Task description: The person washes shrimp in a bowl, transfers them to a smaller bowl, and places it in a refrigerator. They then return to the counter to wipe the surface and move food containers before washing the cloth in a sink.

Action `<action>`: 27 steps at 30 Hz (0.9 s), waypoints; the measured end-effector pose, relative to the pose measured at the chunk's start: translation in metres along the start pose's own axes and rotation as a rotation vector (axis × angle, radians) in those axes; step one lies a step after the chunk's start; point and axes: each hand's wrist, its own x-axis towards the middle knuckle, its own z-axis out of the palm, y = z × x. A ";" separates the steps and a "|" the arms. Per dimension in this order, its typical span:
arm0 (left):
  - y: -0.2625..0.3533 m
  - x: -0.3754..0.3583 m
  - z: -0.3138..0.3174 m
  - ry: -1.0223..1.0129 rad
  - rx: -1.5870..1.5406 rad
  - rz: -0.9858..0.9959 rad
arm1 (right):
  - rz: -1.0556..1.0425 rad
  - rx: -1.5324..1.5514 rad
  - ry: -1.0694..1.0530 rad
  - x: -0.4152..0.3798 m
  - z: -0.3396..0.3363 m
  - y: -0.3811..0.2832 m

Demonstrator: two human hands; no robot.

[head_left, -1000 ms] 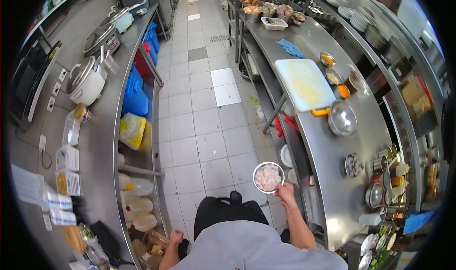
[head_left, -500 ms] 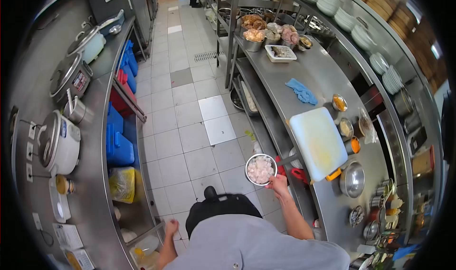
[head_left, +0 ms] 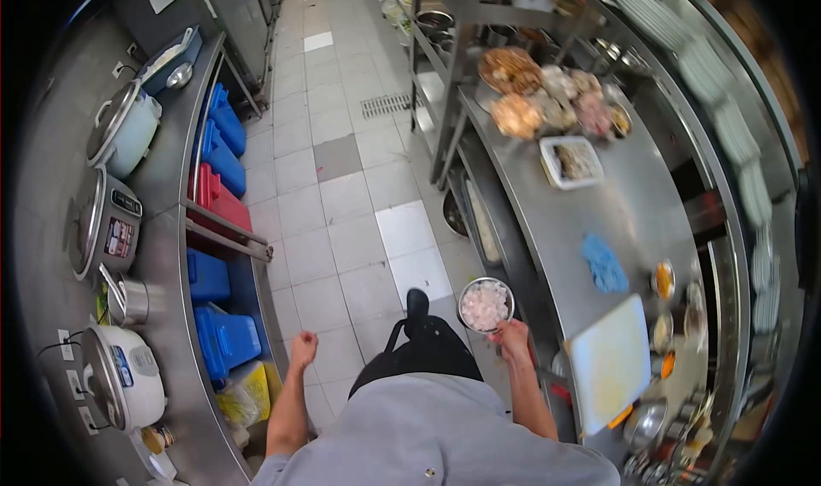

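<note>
A round metal bowl (head_left: 486,305) full of pale pink, chopped pieces hangs over the floor beside the right-hand counter. My right hand (head_left: 511,337) grips its rim at the lower right. The bowl is about level. My left hand (head_left: 304,347) hangs over the tiles near the left counter, its fingers curled in, with nothing seen in them. Right of the bowl, a white cutting board (head_left: 609,362) lies on the steel counter, and a blue cloth (head_left: 604,264) is beyond it.
Rice cookers (head_left: 128,375) line the left counter (head_left: 184,315), with blue bins (head_left: 224,341) below. Ahead, a tiled aisle (head_left: 342,212) runs between counters. A steel shelf post (head_left: 457,84), bagged food (head_left: 517,114) and a white tray (head_left: 571,163) are at the right.
The view has moved forward along the aisle, and the counters have slid toward me. The bowl is still in my right hand. My left hand has come up higher in view.
</note>
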 end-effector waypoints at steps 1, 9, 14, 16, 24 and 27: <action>-0.026 0.016 0.008 -0.078 -0.013 -0.082 | 0.007 -0.018 -0.014 0.025 0.024 -0.022; 0.014 0.037 0.017 -0.108 -0.217 -0.625 | -0.047 -0.132 -0.193 0.213 0.239 -0.170; 0.035 0.166 -0.030 -0.435 0.469 -0.180 | -0.047 -0.157 -0.201 0.311 0.385 -0.237; 0.012 0.257 -0.051 -0.507 0.595 -0.005 | -0.026 -0.154 -0.170 0.338 0.435 -0.256; 0.254 0.687 -0.234 0.218 0.052 -0.025 | 0.013 -0.069 -0.097 0.446 0.597 -0.340; 0.373 0.801 -0.286 0.208 0.032 0.115 | 0.018 -0.110 -0.083 0.511 0.648 -0.360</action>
